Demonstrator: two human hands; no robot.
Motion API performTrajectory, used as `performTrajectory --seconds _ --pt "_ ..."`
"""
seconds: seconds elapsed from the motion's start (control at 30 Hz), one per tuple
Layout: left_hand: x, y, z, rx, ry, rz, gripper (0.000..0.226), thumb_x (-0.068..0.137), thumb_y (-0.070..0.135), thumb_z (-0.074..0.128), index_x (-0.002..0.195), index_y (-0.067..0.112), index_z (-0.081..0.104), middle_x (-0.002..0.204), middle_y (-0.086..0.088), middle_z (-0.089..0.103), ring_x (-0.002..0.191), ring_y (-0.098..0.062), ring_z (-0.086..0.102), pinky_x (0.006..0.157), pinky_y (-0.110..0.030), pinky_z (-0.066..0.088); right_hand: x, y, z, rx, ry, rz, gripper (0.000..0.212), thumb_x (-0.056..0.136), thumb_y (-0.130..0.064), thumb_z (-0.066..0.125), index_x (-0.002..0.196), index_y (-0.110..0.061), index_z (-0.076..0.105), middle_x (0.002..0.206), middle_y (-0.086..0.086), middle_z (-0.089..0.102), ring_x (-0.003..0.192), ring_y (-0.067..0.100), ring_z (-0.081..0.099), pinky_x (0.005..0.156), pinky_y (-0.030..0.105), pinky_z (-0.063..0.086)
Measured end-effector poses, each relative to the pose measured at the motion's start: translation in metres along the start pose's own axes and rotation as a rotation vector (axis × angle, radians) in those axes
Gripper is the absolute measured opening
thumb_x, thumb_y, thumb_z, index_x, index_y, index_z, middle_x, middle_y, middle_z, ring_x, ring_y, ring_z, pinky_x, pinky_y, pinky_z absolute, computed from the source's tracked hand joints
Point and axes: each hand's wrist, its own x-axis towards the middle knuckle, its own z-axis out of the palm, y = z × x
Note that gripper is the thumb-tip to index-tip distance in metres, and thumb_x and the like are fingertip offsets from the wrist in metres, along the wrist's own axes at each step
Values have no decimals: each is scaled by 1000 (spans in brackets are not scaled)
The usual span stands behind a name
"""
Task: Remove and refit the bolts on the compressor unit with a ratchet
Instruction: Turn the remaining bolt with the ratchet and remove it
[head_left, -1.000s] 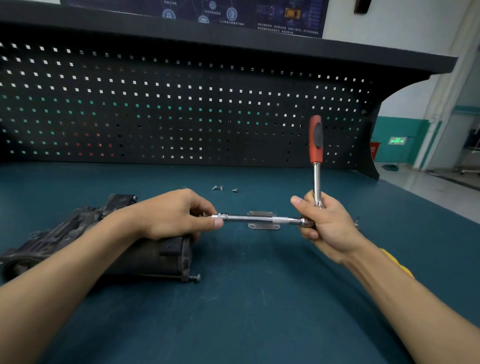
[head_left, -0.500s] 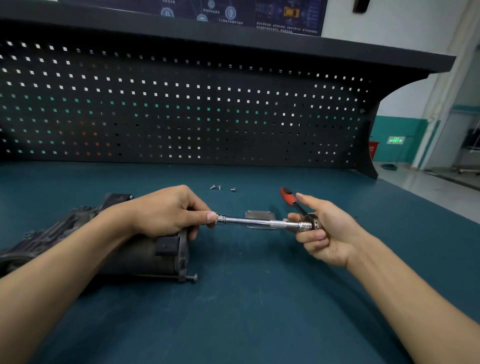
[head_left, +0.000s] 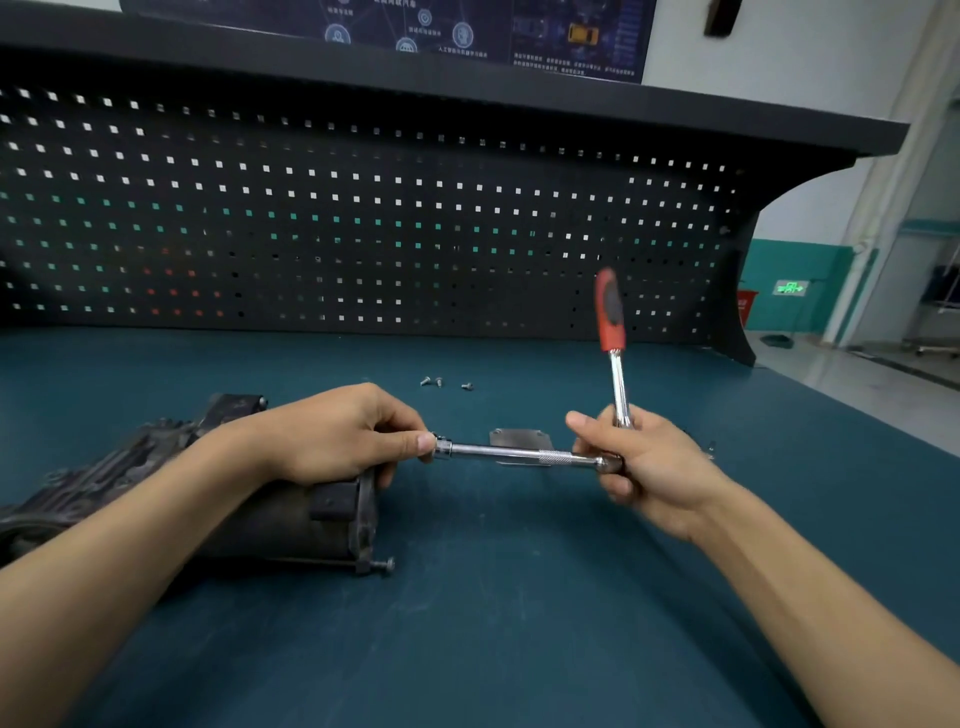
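The dark compressor unit (head_left: 280, 519) lies on its side at the left of the teal bench. One bolt (head_left: 383, 565) sticks out of its lower flange. My left hand (head_left: 343, 431) pinches the socket end of a long chrome extension bar (head_left: 514, 455) at the unit's upper right corner. My right hand (head_left: 639, 467) grips the ratchet (head_left: 613, 332) at its head end. The red and black handle stands nearly upright and is motion-blurred.
Three loose bolts (head_left: 441, 383) lie on the bench behind the hands. A small metal plate (head_left: 517, 437) lies flat behind the extension bar. A black pegboard (head_left: 363, 223) closes the back of the bench, and the bench's right edge (head_left: 852, 415) borders the floor.
The ratchet handle swung down away from me and has come back up to nearly upright. My left hand stays at the socket end.
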Motion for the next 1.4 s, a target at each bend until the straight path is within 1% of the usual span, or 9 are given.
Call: performTrajectory --seconds 0.13,0.27,0.47,0.57,0.73,0.83,1.1,1.27,1.4 --pt "1 2 0 15 -27 -3 41 88 62 48 95 30 74 68 6 71 94 -39 60 88 -49 48 -3 0 -1 -186 -24 -435 44 64 -23 83 50 -10 44 68 4 66 51 11 55 51 19 41" --pt "1 1 0 15 -23 -10 46 81 68 45 91 32 73 66 7 71 95 -39 61 88 -48 48 1 3 -5 -388 -34 -596 48 73 -5 83 45 -18 46 83 8 70 66 7 61 65 16 42" --pt "2 0 -1 20 -2 -13 36 90 58 53 85 30 74 64 7 71 91 -41 62 84 -48 51 7 9 -7 -389 13 -529 49 79 -7 81 51 3 42 78 6 73 70 11 65 69 16 45" --pt "2 1 -2 14 -9 -16 43 83 64 52 85 29 76 65 6 71 75 -36 59 79 -47 52 6 7 -4 -334 17 -471 49 80 -12 81 50 -3 43 75 9 72 65 6 64 61 12 43" --pt "2 1 -3 1 -11 2 47 77 68 51 83 28 76 65 5 71 89 -42 61 81 -47 51 0 -2 5 -210 106 -241 59 62 -59 78 50 -19 36 62 12 62 38 11 33 39 21 26" --pt "1 0 -2 -13 -4 16 45 77 66 54 83 28 76 65 3 72 90 -43 61 82 -48 51 0 -7 5 -99 169 29 59 68 -72 70 52 -22 44 55 3 51 34 12 30 34 19 22" --pt "1 -3 -2 -40 11 32 38 78 64 58 86 32 78 67 1 72 91 -45 61 86 -53 50 -1 -10 0 127 57 287 47 89 -57 64 77 -15 47 55 -4 39 27 4 22 26 15 17" --pt "2 -3 0 -41 19 17 24 90 50 62 87 30 76 65 3 71 83 -39 61 81 -45 50 0 -5 1 48 65 202 39 85 -43 74 76 -17 46 53 -3 43 32 6 26 31 16 20" --pt "3 -2 0 -60 -3 5 22 89 48 64 91 28 73 62 5 66 62 -11 54 69 -32 46 -4 -9 2 -61 53 -38 42 63 -42 83 66 -18 49 67 3 66 39 9 30 37 19 22"
